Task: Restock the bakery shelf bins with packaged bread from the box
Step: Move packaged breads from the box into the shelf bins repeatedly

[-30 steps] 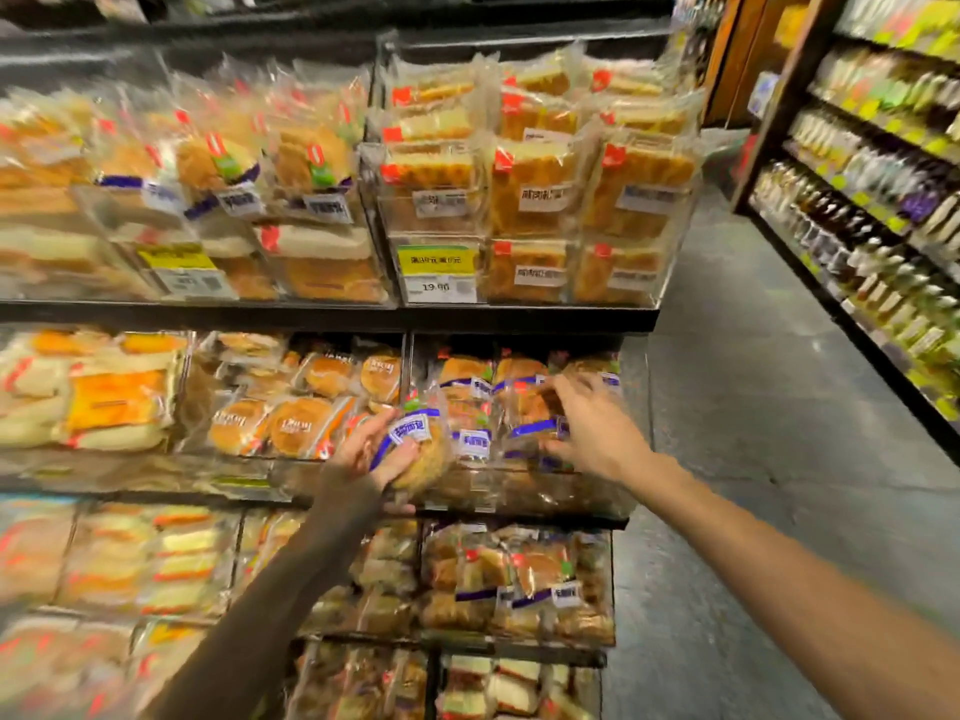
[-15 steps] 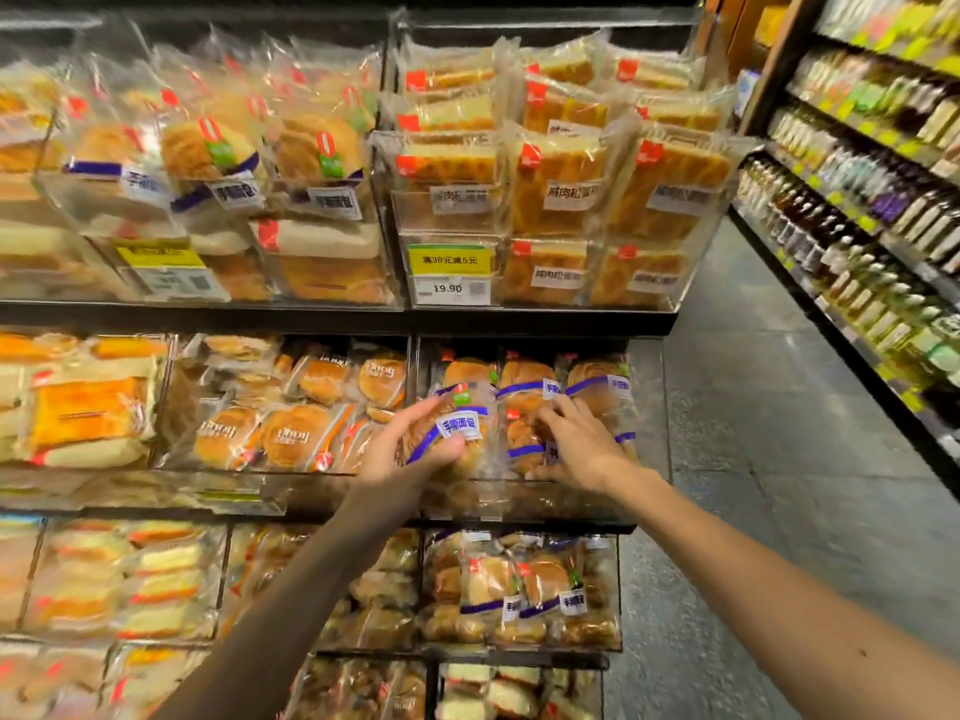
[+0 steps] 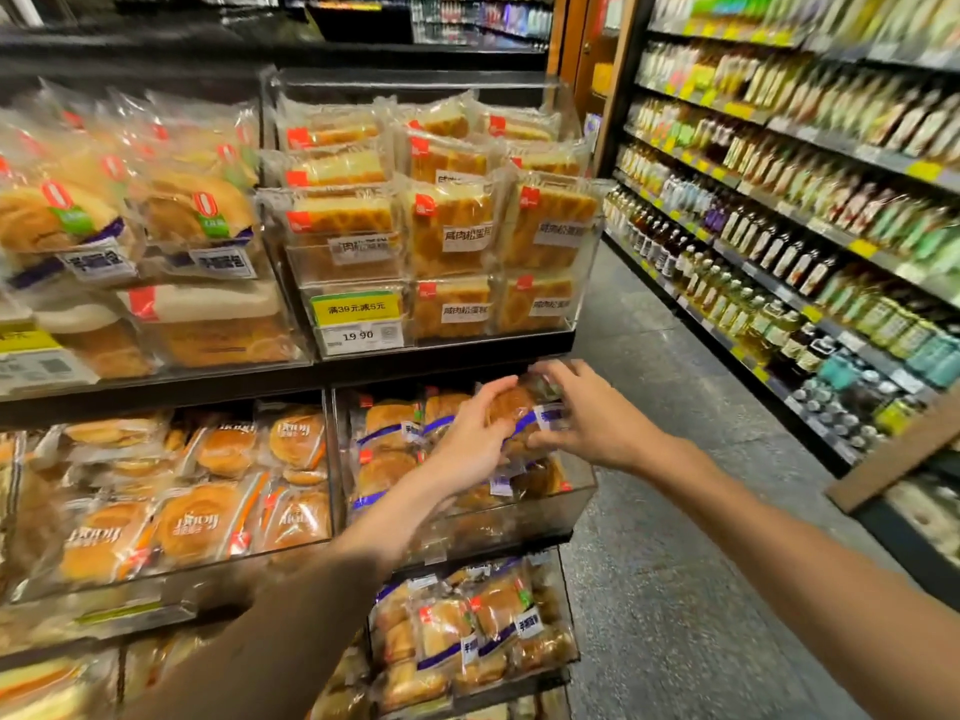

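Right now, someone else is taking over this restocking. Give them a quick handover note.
Left hand: grips the bread pack from its left side.
Right hand: holds the same pack from the right.
Where: the pack is at the top of the clear bin, above the other packs lying in it. The box is not in view.
Done: this bin already holds several packs.
Left: settle this pack in, let go, then fetch more from the box.

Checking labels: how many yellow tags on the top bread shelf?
2: a yellow tag on the right bin front, a second yellow tag cut off at the left edge. More may be hidden.
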Available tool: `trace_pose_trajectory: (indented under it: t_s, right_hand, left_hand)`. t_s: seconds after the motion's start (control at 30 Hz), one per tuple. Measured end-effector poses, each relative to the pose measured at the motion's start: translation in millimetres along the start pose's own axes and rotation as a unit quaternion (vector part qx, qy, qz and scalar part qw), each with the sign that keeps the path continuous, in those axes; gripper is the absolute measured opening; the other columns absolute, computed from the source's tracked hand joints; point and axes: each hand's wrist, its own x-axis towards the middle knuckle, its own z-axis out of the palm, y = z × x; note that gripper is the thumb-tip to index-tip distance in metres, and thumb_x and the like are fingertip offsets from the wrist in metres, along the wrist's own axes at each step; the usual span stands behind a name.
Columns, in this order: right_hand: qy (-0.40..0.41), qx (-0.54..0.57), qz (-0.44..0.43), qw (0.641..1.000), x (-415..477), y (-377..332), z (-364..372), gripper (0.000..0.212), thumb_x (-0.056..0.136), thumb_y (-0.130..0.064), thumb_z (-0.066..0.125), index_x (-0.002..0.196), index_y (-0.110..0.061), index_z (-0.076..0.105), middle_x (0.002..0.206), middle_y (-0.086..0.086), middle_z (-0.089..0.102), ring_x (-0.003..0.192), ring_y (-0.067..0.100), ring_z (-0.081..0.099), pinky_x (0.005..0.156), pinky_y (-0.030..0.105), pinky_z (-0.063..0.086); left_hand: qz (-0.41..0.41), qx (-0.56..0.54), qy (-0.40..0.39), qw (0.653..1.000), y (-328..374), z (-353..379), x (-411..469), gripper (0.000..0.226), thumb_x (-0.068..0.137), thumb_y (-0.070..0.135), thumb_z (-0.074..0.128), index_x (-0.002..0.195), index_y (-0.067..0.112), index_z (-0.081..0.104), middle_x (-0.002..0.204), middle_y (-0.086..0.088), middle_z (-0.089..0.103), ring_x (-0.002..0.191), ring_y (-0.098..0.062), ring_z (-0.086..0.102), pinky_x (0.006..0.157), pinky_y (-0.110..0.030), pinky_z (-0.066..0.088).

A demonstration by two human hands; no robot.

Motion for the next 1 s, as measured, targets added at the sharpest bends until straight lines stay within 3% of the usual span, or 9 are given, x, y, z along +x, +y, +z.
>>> trace_pose_trajectory:
  t_s: [0.07,0.17,0.27,0.43,0.53,0.63,0.73,0.87,1.0]
  right_hand:
    - [-0.001,-0.038,0.029,0.999,-4,13,3,0.078,0.079,-0.037,0.082,0.144,-0.02,0.043,0.144,0.009,0.041,0.129,0.025,0.049,0.105,0.032,0.039]
    - [-0.011,-0.07,0.042,0.997,-7,26,21,0.073,0.083,-0.035,0.078,0.144,-0.016,0.043,0.15,0.007,0.039,0.133,0.028,0.047,0.105,0.035,0.038]
    - [0.023,-0.191,0.029,0.981,-5,30,44,0.057,0.089,-0.041,0.068,0.135,-0.011,0.053,0.138,0.009,0.056,0.129,0.03,0.046,0.099,0.041,0.04]
    - [0.027,-0.321,0.013,0.947,-3,33,66,0.044,0.077,-0.046,0.077,0.104,-0.013,0.073,0.104,0.007,0.074,0.106,0.032,0.058,0.08,0.043,0.045]
    - [0.004,-0.317,0.019,0.948,-5,31,74,0.046,0.097,-0.045,0.052,0.135,-0.018,0.056,0.136,0.002,0.058,0.12,0.03,0.048,0.091,0.042,0.038]
    - [-0.026,-0.261,0.048,0.964,-9,28,75,0.048,0.103,-0.042,0.042,0.148,-0.025,0.039,0.154,-0.004,0.039,0.128,0.028,0.043,0.098,0.042,0.037]
    - [-0.032,-0.18,0.055,0.982,-13,27,72,0.051,0.102,-0.04,0.047,0.149,-0.025,0.039,0.157,-0.001,0.036,0.133,0.03,0.04,0.104,0.044,0.038]
    - [0.054,-0.108,0.036,0.992,-24,15,53,0.049,0.096,-0.039,0.058,0.14,-0.018,0.051,0.143,0.01,0.048,0.127,0.032,0.044,0.104,0.046,0.041]
    - [0.104,-0.053,-0.031,0.993,-23,-24,10,0.043,0.091,-0.042,0.065,0.127,-0.02,0.06,0.117,0.005,0.059,0.109,0.026,0.056,0.09,0.037,0.045]
  left_hand:
    - [0.024,0.046,-0.031,0.998,-11,10,9,0.053,0.101,0.016,0.054,0.146,0.035,0.034,0.135,0.004,0.051,0.12,-0.015,0.054,0.104,-0.033,0.045]
    - [0.022,0.067,-0.057,0.996,-28,18,17,0.059,0.096,0.022,0.062,0.141,0.044,0.031,0.136,0.004,0.052,0.119,-0.017,0.057,0.103,-0.044,0.048]
    - [0.019,0.187,-0.041,0.981,-46,20,23,0.063,0.092,0.032,0.067,0.143,0.043,0.032,0.143,-0.002,0.049,0.132,-0.025,0.046,0.108,-0.049,0.042]
    - [0.056,0.447,-0.018,0.893,-50,21,17,0.059,0.094,0.055,0.055,0.145,0.032,0.038,0.138,-0.006,0.053,0.131,-0.029,0.04,0.105,-0.045,0.029]
    - [0.078,0.505,-0.043,0.858,-53,21,21,0.057,0.095,0.057,0.05,0.146,0.032,0.04,0.145,0.001,0.05,0.135,-0.025,0.035,0.107,-0.046,0.027]
    - [0.065,0.553,-0.075,0.827,-55,20,24,0.065,0.096,0.062,0.041,0.152,0.028,0.033,0.154,-0.004,0.037,0.14,-0.03,0.029,0.113,-0.049,0.026]
    - [0.063,0.541,-0.073,0.835,-50,17,21,0.072,0.096,0.061,0.045,0.155,0.026,0.026,0.154,-0.008,0.028,0.14,-0.033,0.029,0.112,-0.05,0.026]
    - [0.072,0.434,-0.054,0.896,-30,4,3,0.06,0.096,0.051,0.054,0.147,0.024,0.039,0.138,-0.006,0.047,0.13,-0.027,0.043,0.105,-0.044,0.036]
    - [0.118,0.384,0.01,0.916,17,-49,-32,0.029,0.096,0.047,0.057,0.1,0.021,0.066,0.091,0.004,0.067,0.091,-0.018,0.062,0.075,-0.034,0.048]
